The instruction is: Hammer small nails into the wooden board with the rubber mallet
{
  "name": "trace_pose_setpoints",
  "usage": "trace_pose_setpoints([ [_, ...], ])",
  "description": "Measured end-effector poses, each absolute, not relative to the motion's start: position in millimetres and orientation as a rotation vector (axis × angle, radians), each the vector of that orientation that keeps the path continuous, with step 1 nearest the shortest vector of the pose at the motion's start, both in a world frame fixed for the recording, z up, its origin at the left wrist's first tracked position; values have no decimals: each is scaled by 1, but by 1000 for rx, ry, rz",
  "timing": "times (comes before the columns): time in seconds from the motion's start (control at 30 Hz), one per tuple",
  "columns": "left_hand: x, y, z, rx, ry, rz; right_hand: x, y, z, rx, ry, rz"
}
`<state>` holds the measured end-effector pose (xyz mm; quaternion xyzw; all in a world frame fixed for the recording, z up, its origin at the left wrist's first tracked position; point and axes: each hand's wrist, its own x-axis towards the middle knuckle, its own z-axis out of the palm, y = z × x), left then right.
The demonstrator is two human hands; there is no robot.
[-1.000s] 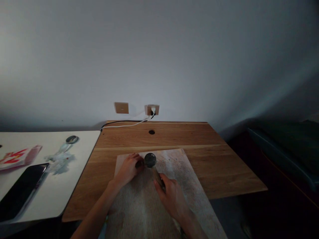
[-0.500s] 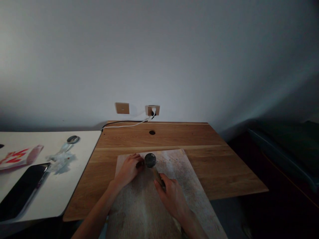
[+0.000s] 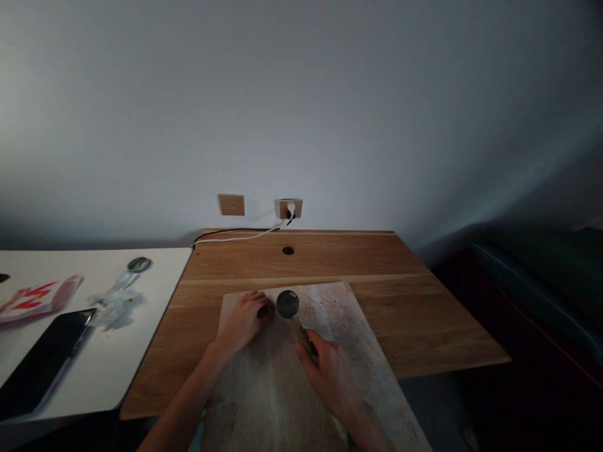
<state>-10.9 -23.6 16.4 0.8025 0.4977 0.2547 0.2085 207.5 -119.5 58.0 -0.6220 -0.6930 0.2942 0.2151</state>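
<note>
My right hand [image 3: 330, 370] is closed around the wooden handle of a mallet [image 3: 287, 304], whose dark, round head is raised over the upper part of a worn wooden board [image 3: 264, 389]. Just left of that head, my left hand [image 3: 247, 317] rests on the board with its fingers curled around a small dark brown piece [image 3: 265, 311]. What kind of piece it is cannot be made out, and the fingers partly cover it. A narrow gap shows between the mallet head and the left fingers.
The board lies on a brown wooden table [image 3: 400, 301] against the wall. On a white table [image 3: 108, 364] to the left are a phone [image 3: 44, 358], a red and white packet [image 3: 40, 299], crumpled clear plastic [image 3: 117, 304] and a roll of tape [image 3: 139, 264]. Cables run to a socket [image 3: 288, 208].
The mallet and my right hand have shifted slightly to the right, away from the left fingers. My left hand stays in nearly the same place with the dark piece.
</note>
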Motion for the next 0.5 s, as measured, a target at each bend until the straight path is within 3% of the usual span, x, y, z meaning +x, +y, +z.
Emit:
trace_pose_setpoints([
  [0.37,-9,-36,17,2360,1410,823,259,-149,24,-1776,-1640,794],
  [0.5,2,-58,28,2694,1134,590,258,-152,16,-1787,-1645,684],
])
